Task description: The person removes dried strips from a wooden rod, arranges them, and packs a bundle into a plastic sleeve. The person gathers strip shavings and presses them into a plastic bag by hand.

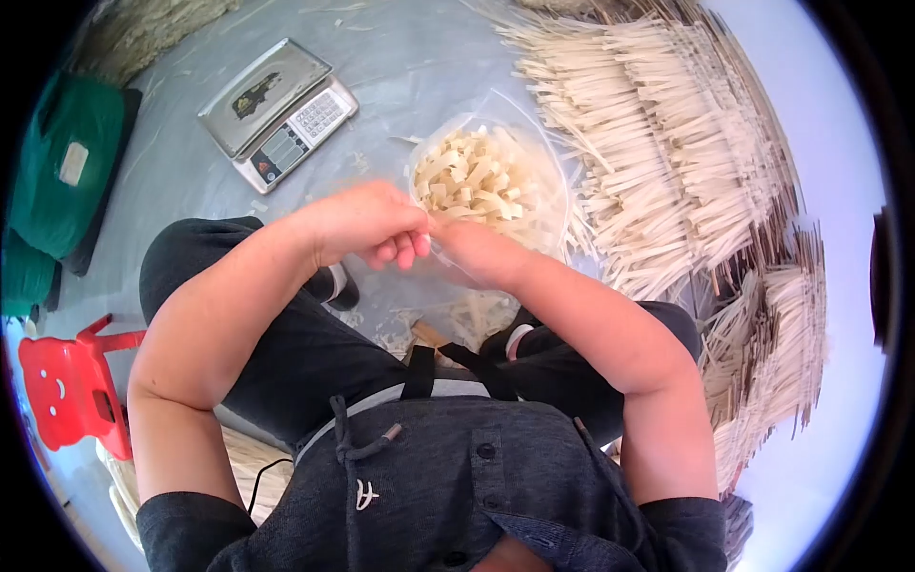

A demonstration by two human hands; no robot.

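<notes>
A clear plastic bag (558, 181), filled with short pale flat strips (477, 176), stands with its mouth open on the floor in front of me. My left hand (376, 224) is closed at the near edge of the bag's mouth, its thumb and forefinger pinched together and the other fingers curled. Right against it, my right hand (472, 250) is also closed on the bag's near edge. Its fingertips are mostly hidden, and the two hands meet there. Thin plastic shows around the right hand.
At the upper left a digital scale (278, 114) lies on the grey floor (419, 57). Stacked long pale strips (658, 143) line the right wall. A red stool (71, 391) and green sacks (71, 181) stand on the left. Scraps (477, 315) litter the floor between my feet.
</notes>
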